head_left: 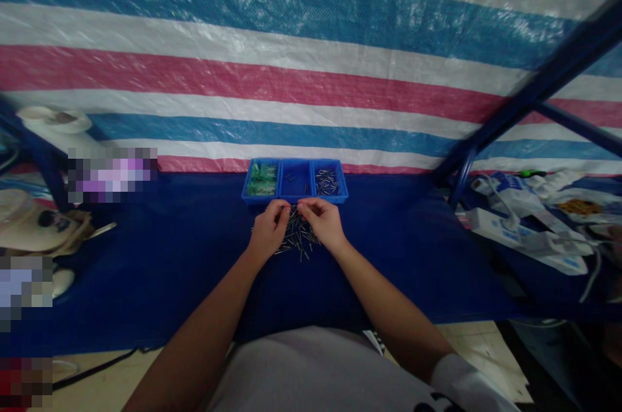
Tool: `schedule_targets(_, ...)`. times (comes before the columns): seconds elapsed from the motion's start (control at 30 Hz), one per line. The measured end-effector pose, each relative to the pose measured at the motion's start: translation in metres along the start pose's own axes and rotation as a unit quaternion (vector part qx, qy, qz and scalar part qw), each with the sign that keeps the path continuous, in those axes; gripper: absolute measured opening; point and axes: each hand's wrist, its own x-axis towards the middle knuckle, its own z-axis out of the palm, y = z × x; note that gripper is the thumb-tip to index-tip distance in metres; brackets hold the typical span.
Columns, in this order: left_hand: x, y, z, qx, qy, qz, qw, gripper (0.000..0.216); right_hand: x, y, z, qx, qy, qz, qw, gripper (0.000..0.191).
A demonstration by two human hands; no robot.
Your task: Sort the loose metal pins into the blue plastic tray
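My left hand [271, 225] and my right hand [324, 221] meet fingertip to fingertip over a loose pile of thin metal pins [300, 240] on the blue table. Both are closed in a pinch, with what looks like one slim pin [294, 206] running between them; its exact shape is too small to make out. Just beyond the fingers stands a blue tray [297, 199] with three compartments. Green-and-clear small pieces [262, 177] fill its left compartment. A few pins lie in the middle one, and many short pins [327, 183] in the right one.
A striped plastic sheet [311, 81] hangs behind the table [389, 256]. Blue frame bars [525, 88] slant up at the right, near a white power strip [525, 240] and plastic bags. On the left are a white roll [58, 127] and a cluttered pale container [24, 221].
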Motion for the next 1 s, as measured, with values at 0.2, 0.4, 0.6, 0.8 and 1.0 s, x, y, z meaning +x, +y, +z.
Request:
schedule_targets(0.2, 0.0006, 0.0005, -0.0022, 0.024, -0.016, 0.002, 1.0, 0.023, -0.0005, -0.0021, 0.0004, -0.02, -0.001, -0.017, 1.0, 0.023)
schedule_targets(0.4, 0.0002, -0.0012, -0.0021, 0.024, -0.018, -0.004, 1.0, 0.026, -0.0006, -0.0012, 0.0002, -0.026, -0.001, -0.028, 0.999, 0.019)
schedule_targets(0.6, 0.0011, -0.0014, -0.0021, 0.012, -0.008, -0.009, 1.0, 0.024, 0.0006, -0.0017, 0.0013, -0.03, 0.012, -0.027, 0.999, 0.02)
schedule_targets(0.8, 0.0003, -0.0026, -0.0021, 0.002, 0.008, -0.006, 1.0, 0.022, -0.0026, -0.0031, 0.0021, -0.055, 0.004, -0.036, 0.998, 0.019)
schedule_targets(1.0, 0.0, -0.003, -0.0005, 0.008, 0.029, 0.01, 1.0, 0.019, -0.0035, -0.004, 0.0001, -0.074, 0.002, -0.039, 0.997, 0.02)
